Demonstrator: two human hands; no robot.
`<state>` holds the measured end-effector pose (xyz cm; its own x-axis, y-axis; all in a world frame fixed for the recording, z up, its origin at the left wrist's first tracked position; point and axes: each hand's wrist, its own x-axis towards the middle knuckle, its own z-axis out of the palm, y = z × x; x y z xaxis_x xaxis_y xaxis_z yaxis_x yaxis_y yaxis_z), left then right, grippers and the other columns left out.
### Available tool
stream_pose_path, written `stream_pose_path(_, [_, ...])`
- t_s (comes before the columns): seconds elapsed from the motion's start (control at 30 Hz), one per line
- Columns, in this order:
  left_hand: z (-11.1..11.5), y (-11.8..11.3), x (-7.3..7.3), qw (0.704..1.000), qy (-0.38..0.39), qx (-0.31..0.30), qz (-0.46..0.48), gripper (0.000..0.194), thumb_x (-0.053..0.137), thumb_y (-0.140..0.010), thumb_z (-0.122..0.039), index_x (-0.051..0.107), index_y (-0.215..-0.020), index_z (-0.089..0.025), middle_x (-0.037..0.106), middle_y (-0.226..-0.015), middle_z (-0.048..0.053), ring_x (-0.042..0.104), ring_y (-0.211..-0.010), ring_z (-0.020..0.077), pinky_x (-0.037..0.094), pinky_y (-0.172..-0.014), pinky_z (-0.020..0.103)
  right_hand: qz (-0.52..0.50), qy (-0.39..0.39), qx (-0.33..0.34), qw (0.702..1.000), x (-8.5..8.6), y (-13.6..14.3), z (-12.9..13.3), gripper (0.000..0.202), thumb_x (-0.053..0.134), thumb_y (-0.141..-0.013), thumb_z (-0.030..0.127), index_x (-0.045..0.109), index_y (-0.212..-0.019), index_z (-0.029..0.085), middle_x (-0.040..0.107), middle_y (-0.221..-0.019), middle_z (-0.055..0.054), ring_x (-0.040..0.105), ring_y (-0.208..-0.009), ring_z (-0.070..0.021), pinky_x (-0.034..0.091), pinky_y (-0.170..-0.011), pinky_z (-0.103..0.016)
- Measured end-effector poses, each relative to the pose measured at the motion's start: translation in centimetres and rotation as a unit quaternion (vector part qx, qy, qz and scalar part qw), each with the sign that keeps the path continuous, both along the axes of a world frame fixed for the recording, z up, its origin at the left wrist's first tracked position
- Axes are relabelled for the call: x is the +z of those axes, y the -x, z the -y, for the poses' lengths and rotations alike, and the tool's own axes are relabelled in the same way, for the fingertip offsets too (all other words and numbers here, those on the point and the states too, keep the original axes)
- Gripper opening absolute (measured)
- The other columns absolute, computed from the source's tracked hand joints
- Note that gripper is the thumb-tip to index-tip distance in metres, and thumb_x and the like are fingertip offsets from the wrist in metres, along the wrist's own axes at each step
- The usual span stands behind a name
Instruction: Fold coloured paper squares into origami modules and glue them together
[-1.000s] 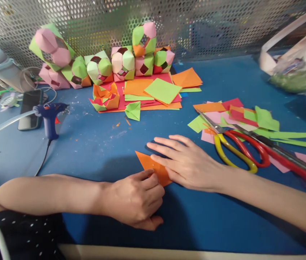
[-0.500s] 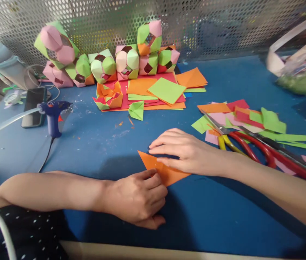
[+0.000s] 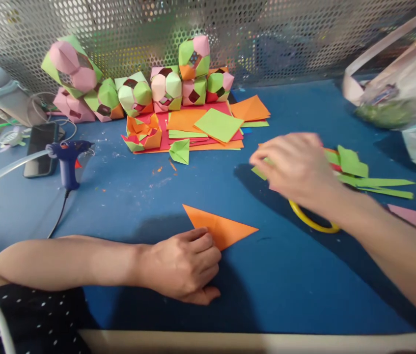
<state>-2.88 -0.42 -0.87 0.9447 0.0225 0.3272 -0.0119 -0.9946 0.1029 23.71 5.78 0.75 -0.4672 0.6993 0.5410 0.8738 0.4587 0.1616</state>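
A triangle of orange folded paper (image 3: 226,227) lies on the blue table. My left hand (image 3: 189,265) rests on its near left corner, fingers curled and index finger touching the paper, thumb out to the side. Up and to the right, my right hand (image 3: 292,167) hovers over the paper scraps, blurred by motion. Its fingers bend downward, and whether anything is between them cannot be made out. Below that wrist shows a yellow scissors handle (image 3: 314,221); the blades are hidden. The red-handled scissors are out of sight.
At the back stand several folded paper balls (image 3: 165,91) beside stacked coloured sheets (image 3: 218,125). A small green folded piece (image 3: 180,151) lies before them. A blue glue gun (image 3: 69,160) and a phone (image 3: 40,152) are left. Green paper strips (image 3: 384,186) and a plastic bag (image 3: 395,93) lie right.
My right hand has left the orange paper and moved up and right over the scraps and scissors. My left hand stays on the paper. The view has shifted slightly.
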Motion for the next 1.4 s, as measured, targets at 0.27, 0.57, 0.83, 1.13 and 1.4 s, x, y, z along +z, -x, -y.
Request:
stream_pose_path(0.27, [-0.4, 0.0, 0.1, 0.999, 0.030, 0.008, 0.014, 0.033, 0.045, -0.085, -0.033, 0.059, -0.063, -0.012, 0.059, -0.071, 0.010, 0.058, -0.078, 0.0207, 0.051, -0.075, 0.035, -0.074, -0.035, -0.132, 0.988, 0.3, -5.8, -0.9, 0.013, 0.050, -0.078, 0.013, 0.057, -0.070, 0.021, 0.068, -0.097, -0.008, 0.060, -0.088, -0.0219, 0.037, -0.075, -0.036])
stream_pose_path(0.57, [-0.8, 0.1, 0.9, 0.997, 0.050, 0.043, 0.042, 0.024, 0.051, -0.082, -0.033, 0.059, -0.070, -0.013, 0.062, -0.077, 0.008, 0.058, -0.079, 0.0200, 0.046, -0.071, 0.034, -0.103, -0.046, -0.126, 0.986, 1.0, -4.0, 0.7, 0.012, 0.052, -0.082, 0.022, 0.062, -0.086, 0.018, 0.069, -0.092, -0.011, 0.063, -0.087, -0.0226, 0.044, -0.079, -0.035])
stream_pose_path(0.83, [-3.1, 0.6, 1.4, 0.978, 0.088, 0.169, 0.085, 0.036, 0.056, -0.078, -0.034, 0.052, -0.109, -0.014, 0.057, -0.118, 0.017, 0.054, -0.105, 0.0265, 0.042, -0.083, 0.042, -0.113, -0.015, -0.071, 0.991, 0.7, -2.0, 2.3, 0.017, 0.051, -0.086, 0.024, 0.067, -0.082, 0.021, 0.072, -0.078, -0.004, 0.066, -0.075, -0.0201, 0.047, -0.076, -0.033])
stream_pose_path(1.13, [-3.9, 0.6, 0.6, 0.979, 0.144, 0.144, 0.001, 0.043, 0.056, -0.080, -0.035, 0.050, -0.116, -0.013, 0.052, -0.127, 0.019, 0.053, -0.112, 0.0263, 0.042, -0.091, 0.044, -0.133, 0.095, 0.016, 0.986, 0.4, -0.6, 3.1, 0.026, 0.042, -0.092, 0.027, 0.066, -0.090, 0.021, 0.072, -0.084, -0.004, 0.067, -0.082, -0.0226, 0.047, -0.080, -0.040])
stream_pose_path(1.4, [-4.3, 0.6, 1.5, 0.936, 0.220, 0.241, 0.127, 0.008, 0.050, -0.083, -0.017, 0.057, -0.083, -0.013, 0.065, -0.088, 0.009, 0.062, -0.084, 0.0147, 0.050, -0.073, 0.027, -0.237, 0.226, 0.025, 0.944, 0.5, 1.9, 4.6, 0.026, 0.043, -0.091, 0.033, 0.064, -0.097, 0.019, 0.071, -0.091, -0.005, 0.067, -0.083, -0.0207, 0.051, -0.074, -0.034])
